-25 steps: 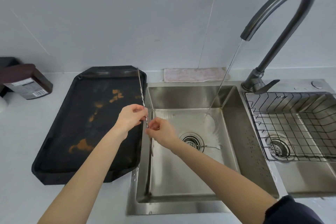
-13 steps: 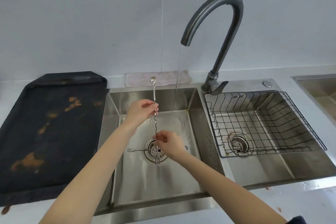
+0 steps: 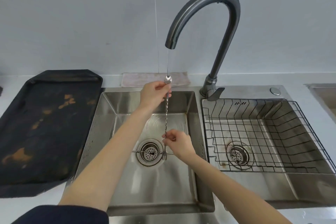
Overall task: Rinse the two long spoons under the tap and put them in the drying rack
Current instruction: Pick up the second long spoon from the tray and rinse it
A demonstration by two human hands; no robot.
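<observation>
A long twisted metal spoon (image 3: 166,114) stands nearly upright over the left sink basin (image 3: 109,114). Its bowl is at the top, right under the thin water stream from the dark curved tap (image 3: 214,3); its forked end hangs near the drain. My left hand (image 3: 154,94) pinches the spoon just below the bowl. My right hand (image 3: 179,141) pinches it low on the shaft. A second long spoon (image 3: 138,151) lies flat on the basin floor across the drain strainer (image 3: 150,152). The black wire drying rack (image 3: 269,132) sits in the right basin with nothing in it.
A black baking tray (image 3: 45,123) with orange stains lies on the counter left of the sink. A folded cloth (image 3: 141,79) rests against the wall behind the basin. The tap lever (image 3: 215,93) points toward the rack. Another sink edge (image 3: 321,92) shows at far right.
The spoon moved from the tray's edge to over the basin, and now its bowl sits under the water stream. My left hand rose higher up the shaft. The view shifted right.
</observation>
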